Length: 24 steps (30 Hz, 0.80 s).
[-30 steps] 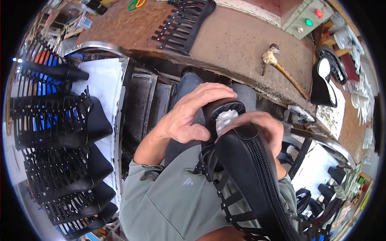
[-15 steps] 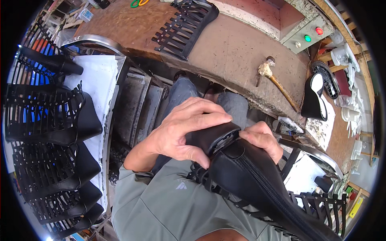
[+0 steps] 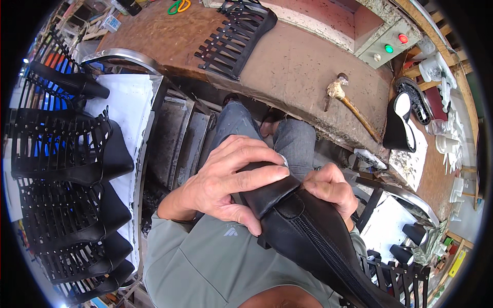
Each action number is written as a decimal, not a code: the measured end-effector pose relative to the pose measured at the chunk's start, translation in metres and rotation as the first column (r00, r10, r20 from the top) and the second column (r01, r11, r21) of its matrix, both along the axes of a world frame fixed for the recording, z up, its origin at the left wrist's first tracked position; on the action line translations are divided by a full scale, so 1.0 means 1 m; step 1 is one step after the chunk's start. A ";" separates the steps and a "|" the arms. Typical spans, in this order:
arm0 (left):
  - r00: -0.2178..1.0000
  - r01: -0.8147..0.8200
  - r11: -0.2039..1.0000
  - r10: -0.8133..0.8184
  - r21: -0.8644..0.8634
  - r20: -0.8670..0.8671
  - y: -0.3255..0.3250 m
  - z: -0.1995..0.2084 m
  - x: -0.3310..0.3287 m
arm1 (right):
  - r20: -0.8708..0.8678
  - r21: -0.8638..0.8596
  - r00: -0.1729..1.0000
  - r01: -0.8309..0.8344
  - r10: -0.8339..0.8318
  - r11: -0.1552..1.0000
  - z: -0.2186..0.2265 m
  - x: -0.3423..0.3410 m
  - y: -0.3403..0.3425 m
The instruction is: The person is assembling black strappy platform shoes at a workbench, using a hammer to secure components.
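Note:
Across my lap lies a black strappy boot (image 3: 322, 218), its zipper (image 3: 321, 241) running toward the lower right. My left hand (image 3: 221, 179) is wrapped around the black wedge heel (image 3: 272, 197), the thumb below and the fingers over the top. The heel's edge sits against the back of the boot's upper, and no gap shows between them. My right hand (image 3: 333, 190) is closed on the far side of the upper, its fingers curled and partly hidden behind the leather. Open straps (image 3: 395, 280) hang from the boot at the lower right.
Several similar black boots (image 3: 115, 154) lie on a white-covered rack at left. On the workbench (image 3: 287, 61) are a strappy upper (image 3: 236, 38), a hammer (image 3: 354, 108) and scissors (image 3: 179, 6). A wedge sole (image 3: 400, 123) stands at its right end. Black heels (image 3: 414, 233) rest at lower right.
The gap between heel and upper has closed as my left hand tilted the heel toward the boot. My right fingers have curled more, and the boot has shifted slightly down and left.

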<state>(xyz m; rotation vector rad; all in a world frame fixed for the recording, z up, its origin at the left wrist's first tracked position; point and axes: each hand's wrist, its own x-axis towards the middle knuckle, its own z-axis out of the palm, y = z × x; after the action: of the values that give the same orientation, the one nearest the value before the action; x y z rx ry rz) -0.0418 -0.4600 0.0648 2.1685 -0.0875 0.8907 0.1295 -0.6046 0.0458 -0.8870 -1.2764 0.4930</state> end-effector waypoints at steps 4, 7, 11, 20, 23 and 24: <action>1.000 -0.018 1.000 0.018 0.019 0.008 -0.003 0.000 0.001 | -0.014 -0.043 1.000 0.025 -0.025 0.999 0.002 -0.002 -0.004; 1.000 0.006 0.995 -0.006 0.098 0.000 -0.002 -0.001 0.001 | 0.010 -0.054 0.999 0.033 -0.033 0.998 0.003 0.001 -0.007; 0.999 -0.031 0.991 0.029 0.128 0.020 -0.006 -0.001 0.005 | 0.070 -0.076 0.996 0.057 -0.051 0.996 0.002 0.004 -0.007; 0.983 -0.146 0.979 0.127 0.144 0.129 -0.020 0.006 0.017 | 0.090 -0.107 0.991 0.112 -0.102 0.988 -0.005 0.002 -0.021; 0.979 -0.161 0.972 0.136 0.173 0.150 -0.021 0.004 0.021 | 0.241 -0.070 0.957 0.183 -0.161 0.981 0.003 0.004 -0.019; 0.978 -0.168 0.968 0.140 0.186 0.155 -0.020 0.003 0.022 | 0.315 -0.035 0.926 0.230 -0.208 0.973 0.005 0.005 -0.017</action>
<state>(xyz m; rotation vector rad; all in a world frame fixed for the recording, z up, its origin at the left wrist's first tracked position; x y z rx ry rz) -0.0203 -0.4798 0.0676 2.3186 -0.0811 1.1675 0.1344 -0.6220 0.0513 -1.1870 -1.4271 0.2265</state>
